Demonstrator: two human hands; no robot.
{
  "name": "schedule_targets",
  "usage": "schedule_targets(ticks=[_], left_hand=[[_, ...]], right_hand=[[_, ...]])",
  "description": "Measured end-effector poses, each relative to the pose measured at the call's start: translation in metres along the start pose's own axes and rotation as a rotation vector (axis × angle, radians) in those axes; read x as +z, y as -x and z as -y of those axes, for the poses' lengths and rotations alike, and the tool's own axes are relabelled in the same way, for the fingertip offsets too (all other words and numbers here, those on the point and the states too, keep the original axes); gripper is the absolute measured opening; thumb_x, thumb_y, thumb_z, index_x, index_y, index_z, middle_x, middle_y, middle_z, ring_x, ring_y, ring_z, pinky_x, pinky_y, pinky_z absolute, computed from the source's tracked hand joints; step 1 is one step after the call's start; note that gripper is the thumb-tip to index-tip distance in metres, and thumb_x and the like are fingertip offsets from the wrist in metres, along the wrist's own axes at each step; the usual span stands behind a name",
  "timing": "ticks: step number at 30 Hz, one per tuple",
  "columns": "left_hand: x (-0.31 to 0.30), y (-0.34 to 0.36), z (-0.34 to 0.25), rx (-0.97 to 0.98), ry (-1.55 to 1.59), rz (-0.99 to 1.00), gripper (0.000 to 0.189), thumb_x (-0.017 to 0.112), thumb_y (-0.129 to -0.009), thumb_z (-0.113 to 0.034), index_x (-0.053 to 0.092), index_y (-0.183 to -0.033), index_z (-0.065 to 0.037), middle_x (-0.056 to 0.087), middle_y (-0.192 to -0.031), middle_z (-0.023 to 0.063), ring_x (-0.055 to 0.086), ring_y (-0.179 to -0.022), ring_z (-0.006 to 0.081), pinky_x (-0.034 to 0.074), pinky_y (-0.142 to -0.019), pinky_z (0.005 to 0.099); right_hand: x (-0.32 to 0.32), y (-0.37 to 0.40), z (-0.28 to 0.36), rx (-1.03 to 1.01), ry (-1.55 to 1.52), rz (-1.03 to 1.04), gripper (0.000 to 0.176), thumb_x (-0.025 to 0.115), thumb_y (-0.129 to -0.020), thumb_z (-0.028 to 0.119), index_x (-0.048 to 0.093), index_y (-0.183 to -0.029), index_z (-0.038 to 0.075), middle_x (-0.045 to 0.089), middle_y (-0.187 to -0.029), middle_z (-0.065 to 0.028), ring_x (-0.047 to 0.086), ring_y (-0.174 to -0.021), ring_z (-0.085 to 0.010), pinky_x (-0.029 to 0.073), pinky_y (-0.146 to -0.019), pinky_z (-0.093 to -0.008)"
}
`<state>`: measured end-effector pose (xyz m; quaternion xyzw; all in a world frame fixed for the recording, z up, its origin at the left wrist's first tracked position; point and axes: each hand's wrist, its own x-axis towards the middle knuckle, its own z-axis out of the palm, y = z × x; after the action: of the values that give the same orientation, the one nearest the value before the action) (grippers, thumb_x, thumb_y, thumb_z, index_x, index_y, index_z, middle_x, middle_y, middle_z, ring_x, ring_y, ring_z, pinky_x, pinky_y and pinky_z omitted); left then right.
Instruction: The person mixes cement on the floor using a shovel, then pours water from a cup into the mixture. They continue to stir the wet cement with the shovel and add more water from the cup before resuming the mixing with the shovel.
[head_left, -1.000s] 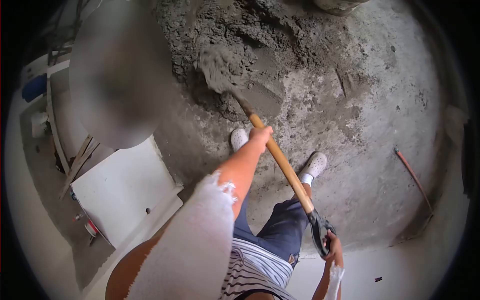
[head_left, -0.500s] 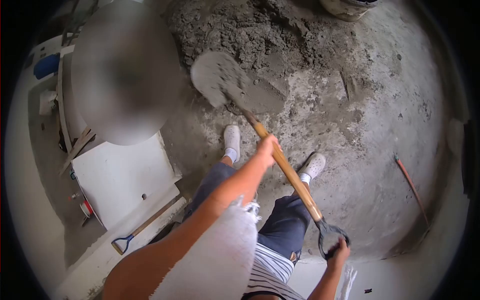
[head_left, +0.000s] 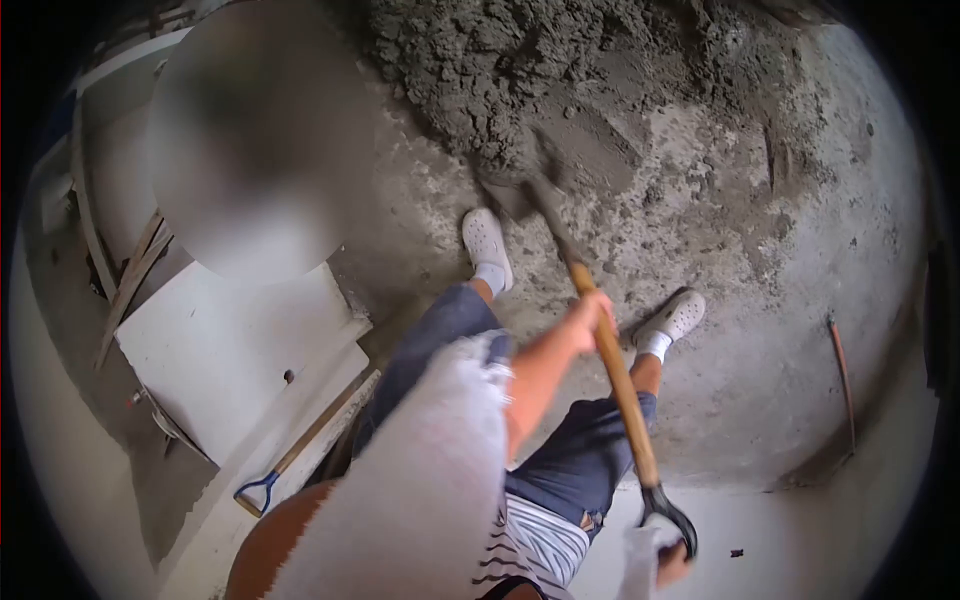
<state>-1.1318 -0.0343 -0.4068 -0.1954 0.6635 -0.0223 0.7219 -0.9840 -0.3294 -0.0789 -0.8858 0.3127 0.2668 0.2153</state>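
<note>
My left hand (head_left: 592, 318) is wrapped round the wooden shaft of a shovel (head_left: 625, 400), near its metal neck. Lower down, my right hand (head_left: 673, 566) grips the black D-shaped handle, partly hidden by pale cloth. The shovel's blade, blurred by motion, is at the lower edge of a heap of wet grey mortar (head_left: 480, 70), and some mortar hides part of it. The shaft slants from the heap down to the right, passing between my two feet.
My feet in pale clogs (head_left: 486, 240) stand on the rough concrete floor (head_left: 740, 370). At left are a white board (head_left: 235, 350), wooden strips (head_left: 130, 285) and another tool with a blue handle (head_left: 262, 488). A reddish pipe (head_left: 843, 385) stands out at right. A blurred oval covers the upper left.
The shovel's blade has swung from a flat, visible position to a steeper one at the heap's lower edge. Both hands have moved right and down with the shaft. The camera view has shifted too.
</note>
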Motion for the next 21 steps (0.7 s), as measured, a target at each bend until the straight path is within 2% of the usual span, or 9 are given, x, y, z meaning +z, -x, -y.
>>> schedule_targets(ticks=[1,2,4,6,12,16,19,21], left_hand=[[-0.023,-0.013,-0.055,0.123,-0.038,-0.037,0.017,0.057,-0.07,-0.025,0.046,-0.063,-0.013,0.047,-0.056,0.0094,0.049,-0.051,0.0258,0.045,-0.054,0.0436],[-0.037,-0.018,-0.098,0.115,-0.044,-0.085,0.016,0.058,-0.071,-0.022,0.047,-0.067,-0.012,0.047,-0.057,0.0089,0.049,-0.052,0.0247,0.046,-0.053,0.0418],[-0.04,-0.011,-0.146,0.344,-0.111,-0.194,0.015,0.06,-0.073,-0.019,0.047,-0.069,-0.01,0.048,-0.061,0.0075,0.05,-0.054,0.0229,0.047,-0.055,0.0402],[-0.044,-0.011,-0.167,0.354,-0.114,-0.215,0.016,0.06,-0.073,-0.017,0.047,-0.07,-0.009,0.048,-0.063,0.0068,0.05,-0.055,0.0222,0.048,-0.056,0.04],[-0.044,0.022,-0.146,0.398,-0.129,-0.331,0.016,0.061,-0.074,-0.017,0.048,-0.072,-0.007,0.048,-0.067,0.0058,0.052,-0.057,0.0215,0.048,-0.057,0.0403],[0.002,0.061,-0.123,0.459,-0.153,-0.38,0.014,0.06,-0.073,-0.015,0.05,-0.069,-0.006,0.05,-0.066,0.0062,0.054,-0.058,0.0215,0.049,-0.058,0.041],[0.038,0.095,-0.11,0.59,-0.332,-0.441,0.018,0.065,-0.071,-0.015,0.056,-0.077,-0.001,0.058,-0.074,0.0093,0.061,-0.064,0.0235,0.049,-0.059,0.0393],[0.062,0.111,-0.116,0.666,-0.421,-0.417,0.021,0.066,-0.071,-0.015,0.056,-0.081,0.0,0.059,-0.076,0.011,0.061,-0.065,0.0248,0.05,-0.059,0.0398]], right_hand=[[0.043,-0.008,-0.034,-0.164,-0.014,-0.018,0.012,0.055,-0.085,0.015,0.055,-0.081,0.004,0.049,-0.06,-0.0016,0.045,-0.046,-0.011,0.036,-0.042,-0.0263],[0.071,-0.005,-0.035,-0.161,-0.04,0.016,0.011,0.055,-0.084,0.014,0.055,-0.079,0.004,0.048,-0.059,-0.0017,0.045,-0.046,-0.011,0.036,-0.042,-0.0259],[0.14,0.01,-0.016,-0.084,-0.164,0.079,0.011,0.057,-0.084,0.012,0.056,-0.075,0.004,0.048,-0.058,-0.0024,0.047,-0.047,-0.0121,0.037,-0.043,-0.0261],[0.172,0.006,-0.011,-0.109,-0.268,0.105,0.017,0.058,-0.083,0.012,0.051,-0.069,0.006,0.045,-0.055,-0.0014,0.041,-0.041,-0.0099,0.033,-0.039,-0.0254],[0.154,-0.01,-0.032,0.007,-0.235,0.12,0.015,0.058,-0.082,0.015,0.052,-0.072,0.006,0.044,-0.053,-0.0008,0.041,-0.04,-0.0103,0.034,-0.039,-0.0247],[0.123,-0.037,-0.016,0.068,-0.286,0.218,0.015,0.057,-0.082,0.017,0.051,-0.072,0.009,0.043,-0.053,0.0004,0.04,-0.04,-0.0105,0.033,-0.037,-0.0251],[0.1,-0.077,0.007,0.502,-0.103,0.447,0.017,0.056,-0.081,0.018,0.046,-0.068,0.014,0.043,-0.053,-0.0002,0.041,-0.039,-0.0145,0.034,-0.037,-0.0304],[0.1,-0.092,0.034,0.559,0.099,0.627,0.018,0.054,-0.085,0.021,0.052,-0.071,0.01,0.048,-0.054,-0.0034,0.046,-0.039,-0.0181,0.037,-0.038,-0.0333]])
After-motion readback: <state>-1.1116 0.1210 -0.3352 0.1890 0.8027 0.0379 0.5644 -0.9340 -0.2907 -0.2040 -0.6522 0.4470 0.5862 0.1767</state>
